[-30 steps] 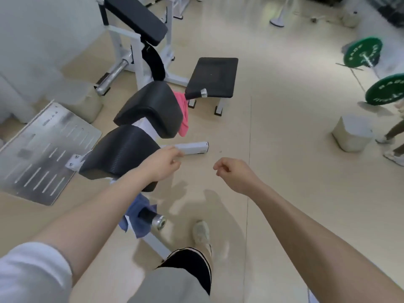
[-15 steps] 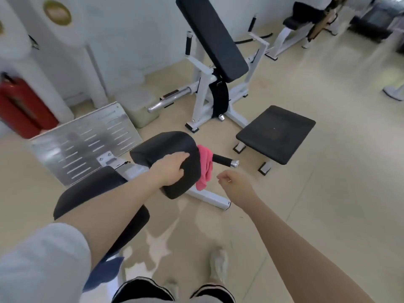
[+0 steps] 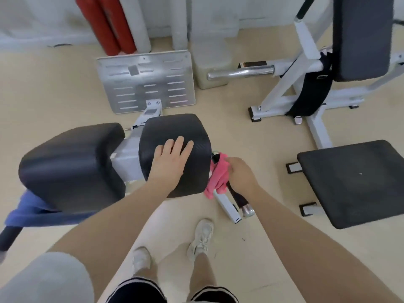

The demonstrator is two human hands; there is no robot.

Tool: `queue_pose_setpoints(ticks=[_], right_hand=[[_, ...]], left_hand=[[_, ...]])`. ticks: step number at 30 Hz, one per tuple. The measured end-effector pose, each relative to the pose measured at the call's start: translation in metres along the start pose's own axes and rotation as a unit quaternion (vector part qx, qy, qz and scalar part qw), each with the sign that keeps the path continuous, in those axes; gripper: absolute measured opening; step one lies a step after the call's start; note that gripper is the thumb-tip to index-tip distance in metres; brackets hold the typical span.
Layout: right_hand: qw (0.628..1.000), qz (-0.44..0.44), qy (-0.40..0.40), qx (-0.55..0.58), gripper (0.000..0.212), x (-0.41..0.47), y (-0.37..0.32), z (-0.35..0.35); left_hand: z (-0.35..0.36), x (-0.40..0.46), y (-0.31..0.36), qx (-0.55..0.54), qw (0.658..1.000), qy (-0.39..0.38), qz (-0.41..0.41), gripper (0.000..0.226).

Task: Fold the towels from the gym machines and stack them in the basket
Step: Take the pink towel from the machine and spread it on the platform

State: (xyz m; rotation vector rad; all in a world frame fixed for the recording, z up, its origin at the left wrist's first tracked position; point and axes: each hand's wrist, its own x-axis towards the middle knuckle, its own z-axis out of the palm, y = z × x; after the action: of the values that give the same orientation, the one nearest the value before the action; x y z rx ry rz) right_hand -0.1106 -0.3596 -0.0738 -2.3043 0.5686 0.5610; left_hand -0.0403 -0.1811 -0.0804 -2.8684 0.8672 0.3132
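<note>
A pink towel (image 3: pixel 216 176) hangs over the black handle bar (image 3: pixel 239 199) of a gym machine, just right of a black pad (image 3: pixel 175 127). My right hand (image 3: pixel 239 174) is closed on the pink towel at the bar. My left hand (image 3: pixel 171 159) lies flat on top of that black pad, fingers spread. A blue towel (image 3: pixel 32 209) is draped under the second black pad (image 3: pixel 70 158) at the left. No basket is in view.
A metal foot plate (image 3: pixel 146 80) stands behind the pads. A white-framed bench (image 3: pixel 310 68) with a black backrest and a low black seat (image 3: pixel 354 182) are at the right. Red cylinders (image 3: pixel 107 22) lean on the back wall. My feet (image 3: pixel 201 239) stand on beige floor.
I have stepped closer to the machine. My left hand moved from the pad's edge to rest flat on top. My right hand reached in and closed on the pink towel.
</note>
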Motion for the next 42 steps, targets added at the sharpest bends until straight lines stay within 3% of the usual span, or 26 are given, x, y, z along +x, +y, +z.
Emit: queue_pose_setpoints(ticks=[2, 4, 6, 11, 15, 17, 21, 23, 26, 32, 37, 42], right_hand=[[0.996, -0.011, -0.038, -0.074, 0.039, 0.026, 0.019, 0.009], [0.987, -0.034, -0.085, -0.129, 0.076, 0.047, 0.037, 0.021], [0.983, -0.033, -0.122, -0.135, 0.087, 0.052, 0.041, 0.023], [0.963, -0.046, -0.101, -0.244, 0.051, 0.055, 0.042, 0.015], [0.94, -0.084, -0.111, -0.312, 0.049, 0.04, 0.045, 0.0], [0.951, -0.102, -0.076, -0.28, 0.047, 0.03, 0.046, -0.006], [0.99, -0.119, 0.052, -0.06, 0.014, -0.002, 0.016, -0.033], [0.987, -0.152, 0.055, 0.011, 0.015, -0.019, -0.005, -0.047], [0.975, -0.212, 0.059, 0.044, 0.014, -0.051, -0.029, -0.063], [0.957, -0.253, 0.03, 0.136, 0.009, -0.123, -0.055, -0.047], [0.925, -0.307, -0.088, 0.208, 0.005, -0.196, -0.089, -0.008], [0.896, -0.341, -0.168, 0.227, 0.01, -0.245, -0.117, 0.041]], left_hand=[[0.002, -0.001, 0.002, 0.003, 1.0, -0.009, -0.014, 0.076], [0.004, -0.001, 0.003, 0.013, 1.0, -0.015, -0.022, 0.079], [0.003, 0.0, 0.004, 0.029, 0.999, -0.008, -0.023, 0.084], [-0.001, 0.002, 0.003, 0.026, 0.999, 0.001, -0.02, 0.08], [-0.008, 0.005, 0.015, 0.027, 0.998, -0.028, -0.045, 0.079], [-0.015, 0.004, 0.02, 0.023, 0.998, -0.038, -0.054, 0.076], [-0.031, -0.008, 0.021, -0.085, 0.989, -0.075, -0.094, 0.071], [-0.041, -0.018, 0.022, -0.148, 0.98, -0.083, -0.101, 0.073], [-0.058, -0.039, 0.028, -0.26, 0.959, -0.038, -0.108, 0.071], [-0.09, -0.125, 0.047, -0.447, 0.889, 0.09, -0.029, 0.026], [-0.082, -0.228, 0.039, -0.486, 0.848, 0.168, -0.132, 0.017], [-0.076, -0.33, 0.017, -0.543, 0.776, 0.21, -0.242, 0.003]])
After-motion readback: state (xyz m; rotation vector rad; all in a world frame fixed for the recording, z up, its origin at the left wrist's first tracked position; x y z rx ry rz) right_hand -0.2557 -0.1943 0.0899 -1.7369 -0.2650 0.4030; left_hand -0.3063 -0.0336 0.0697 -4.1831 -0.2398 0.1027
